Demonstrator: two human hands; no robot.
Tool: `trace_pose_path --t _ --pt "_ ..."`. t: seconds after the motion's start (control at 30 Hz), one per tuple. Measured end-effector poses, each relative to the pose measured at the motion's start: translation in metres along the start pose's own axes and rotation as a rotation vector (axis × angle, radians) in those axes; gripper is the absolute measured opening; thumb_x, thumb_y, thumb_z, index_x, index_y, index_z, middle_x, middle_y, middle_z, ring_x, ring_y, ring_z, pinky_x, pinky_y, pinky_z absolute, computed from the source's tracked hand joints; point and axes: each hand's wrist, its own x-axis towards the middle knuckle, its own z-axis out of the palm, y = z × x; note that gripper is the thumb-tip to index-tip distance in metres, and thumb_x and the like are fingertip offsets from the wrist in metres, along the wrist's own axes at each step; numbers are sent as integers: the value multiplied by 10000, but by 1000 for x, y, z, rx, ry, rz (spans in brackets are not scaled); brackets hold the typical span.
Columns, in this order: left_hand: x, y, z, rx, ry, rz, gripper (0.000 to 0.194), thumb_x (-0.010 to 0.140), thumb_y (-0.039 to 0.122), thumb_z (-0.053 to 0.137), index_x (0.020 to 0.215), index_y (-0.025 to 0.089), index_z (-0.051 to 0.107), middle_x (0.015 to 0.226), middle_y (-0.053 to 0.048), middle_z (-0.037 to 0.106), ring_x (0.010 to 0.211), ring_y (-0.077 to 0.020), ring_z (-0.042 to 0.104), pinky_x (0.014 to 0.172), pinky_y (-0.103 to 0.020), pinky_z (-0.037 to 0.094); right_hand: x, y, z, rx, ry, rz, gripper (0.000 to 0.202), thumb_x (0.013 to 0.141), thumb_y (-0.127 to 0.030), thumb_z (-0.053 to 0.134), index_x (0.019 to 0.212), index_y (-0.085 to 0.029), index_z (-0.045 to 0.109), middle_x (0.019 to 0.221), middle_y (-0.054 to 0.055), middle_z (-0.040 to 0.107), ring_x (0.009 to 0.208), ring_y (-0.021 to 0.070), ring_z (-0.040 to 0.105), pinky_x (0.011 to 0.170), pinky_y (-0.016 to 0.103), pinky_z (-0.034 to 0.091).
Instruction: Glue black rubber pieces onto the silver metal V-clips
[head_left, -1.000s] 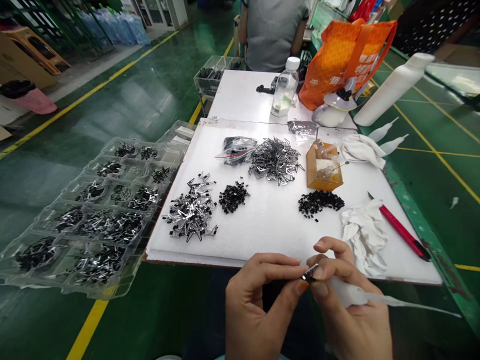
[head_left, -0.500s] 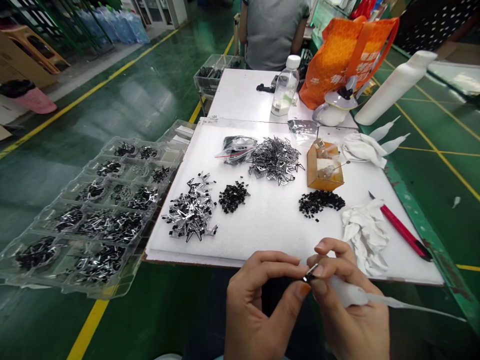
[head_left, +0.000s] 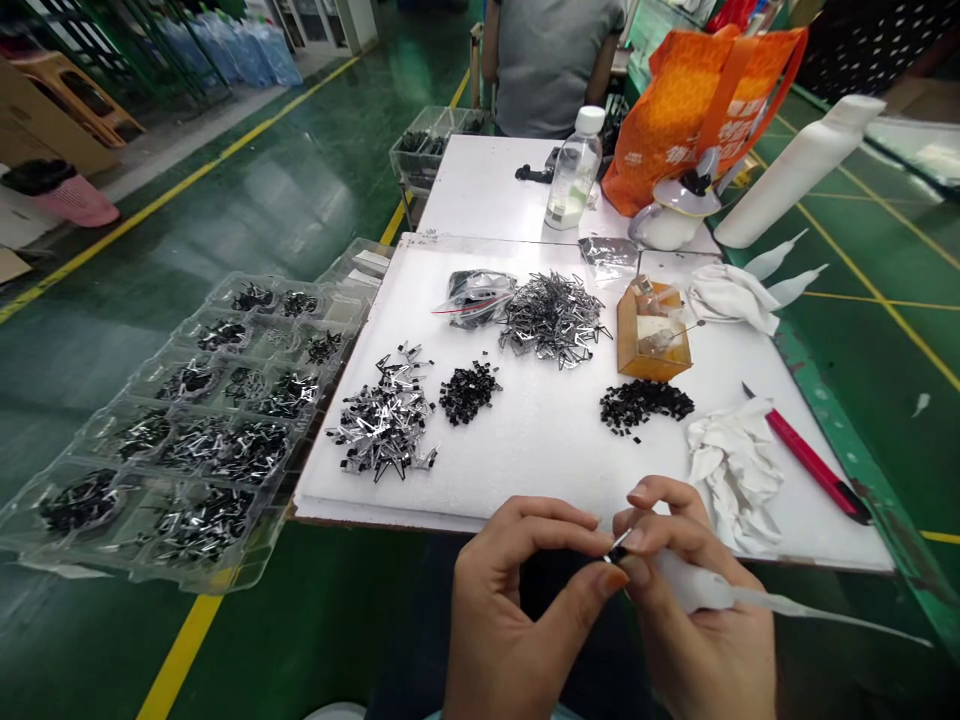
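In front of the table edge, my left hand (head_left: 525,600) pinches a small black-and-silver metal clip (head_left: 618,547) between thumb and forefinger. My right hand (head_left: 701,590) meets it there, its thumb and forefinger closed at the clip's other end. A white plastic dropper (head_left: 697,588) with a long thin tail is tucked in the right hand's palm. Fingertips hide much of the clip. Beyond the hands lie a heap of small black pieces (head_left: 646,405), a second black heap (head_left: 469,392), a pile of silver clips with black ends (head_left: 384,420) and a larger clip pile (head_left: 555,318).
Right of the hands are a crumpled white cloth (head_left: 735,475) and a red-handled knife (head_left: 814,460). A wooden box (head_left: 654,345) stands farther back. Compartment trays of clips (head_left: 262,545) flank the table's left side. A bottle (head_left: 576,170) and orange bag (head_left: 637,130) stand behind; a person sits beyond.
The view has shifted very slightly. Both hands keep their grip on the clip, with only a tiny shift of the fingers and left thumb.
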Motion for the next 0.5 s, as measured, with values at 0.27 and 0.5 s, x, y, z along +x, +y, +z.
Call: trace_pose_path --t 0.27,0.5 --pt "2 2 0 33 -8 -14 74 817 203 893 805 270 866 887 -27 783 883 -187 725 844 -260 548 -2 9 -3 147 18 66 136 877 -232 840 911 -298 725 956 52 630 1086 223 613 794 257 572" --pt "3 4 3 45 49 -60 63 820 218 868 775 256 845 889 -25 780 917 -188 721 850 -234 542 3 1 9 439 -59 340 276 852 -323 884 1057 -350 701 780 -40 528 665 107 524 686 223 508"
